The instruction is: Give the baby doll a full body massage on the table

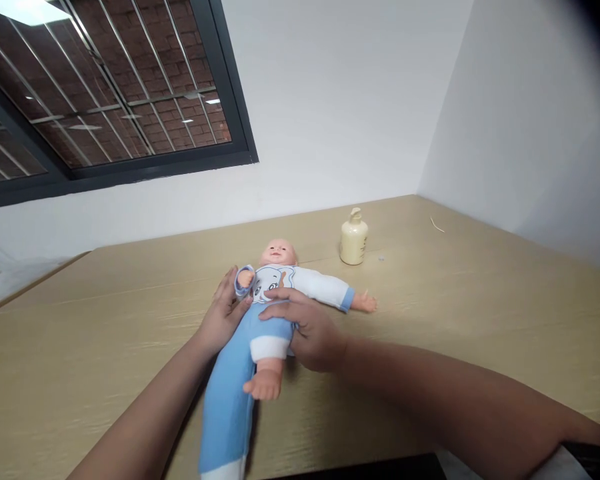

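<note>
Doll (253, 321) lies face-up, your left hand (224, 310) spread along its side, right hand (314, 330) holding its hip, likely for steadiness.

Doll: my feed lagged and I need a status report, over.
Left hand at the side of the doll. Right hand across its waist. Doll face up on the table. Cream bottle stands apart, not in the way.

Lighting even, moderately bright indoors; white glare at upper left across the window (145, 77); soft shadows beside the doll (250, 325) on the worktop (480, 300); upper-right corner dark, blurred; fine detail soft.
</note>
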`<state>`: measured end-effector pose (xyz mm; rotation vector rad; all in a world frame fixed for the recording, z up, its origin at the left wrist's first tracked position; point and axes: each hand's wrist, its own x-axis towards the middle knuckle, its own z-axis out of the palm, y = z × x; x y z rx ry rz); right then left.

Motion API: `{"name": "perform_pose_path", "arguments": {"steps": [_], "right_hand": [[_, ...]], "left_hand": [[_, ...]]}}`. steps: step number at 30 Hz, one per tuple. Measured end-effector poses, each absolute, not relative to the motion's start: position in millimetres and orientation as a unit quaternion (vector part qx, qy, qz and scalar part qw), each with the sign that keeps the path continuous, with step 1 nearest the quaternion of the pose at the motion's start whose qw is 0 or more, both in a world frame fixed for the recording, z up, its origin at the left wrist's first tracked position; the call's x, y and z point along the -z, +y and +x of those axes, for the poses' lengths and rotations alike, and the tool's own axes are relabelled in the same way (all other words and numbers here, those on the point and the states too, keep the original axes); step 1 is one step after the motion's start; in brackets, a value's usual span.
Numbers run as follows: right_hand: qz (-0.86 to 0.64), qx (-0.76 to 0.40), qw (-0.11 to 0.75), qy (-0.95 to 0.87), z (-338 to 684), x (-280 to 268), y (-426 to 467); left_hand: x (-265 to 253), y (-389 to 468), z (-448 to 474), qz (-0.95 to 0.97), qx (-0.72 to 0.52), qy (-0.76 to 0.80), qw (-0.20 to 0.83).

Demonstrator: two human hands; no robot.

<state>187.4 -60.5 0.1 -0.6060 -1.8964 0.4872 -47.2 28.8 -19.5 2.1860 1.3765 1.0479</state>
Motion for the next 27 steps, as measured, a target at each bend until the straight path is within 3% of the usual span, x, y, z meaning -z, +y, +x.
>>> {"name": "perform_pose_path", "arguments": {"steps": [7, 10, 13, 17, 23, 27], "right_hand": [[-0.286, -0.239, 0.549, -0.748, 183, 7, -45], [-0.285, -0.223, 0.533, -0.765, 184, 8, -48], [-0.270, -0.190, 0.503, -0.798, 184, 9, -61], [-0.221, -0.129, 0.415, -0.873, 177, 7, -84], [-0.157, -0.068, 0.222, -0.960, 172, 0, -105], [-0.158, -0.042, 0.213, -0.963, 170, 5, -109]], "left_hand": [[19, 33, -51, 0.832, -0.278, 0.469, 0.103], [22, 32, -49, 0.819, -0.308, 0.468, 0.124], [25, 31, -45, 0.777, -0.385, 0.451, 0.212], [25, 31, -48, 0.662, -0.440, 0.504, 0.339], [21, 36, -59, 0.572, -0.459, 0.597, 0.327], [21, 37, -59, 0.576, -0.438, 0.608, 0.327]]}}
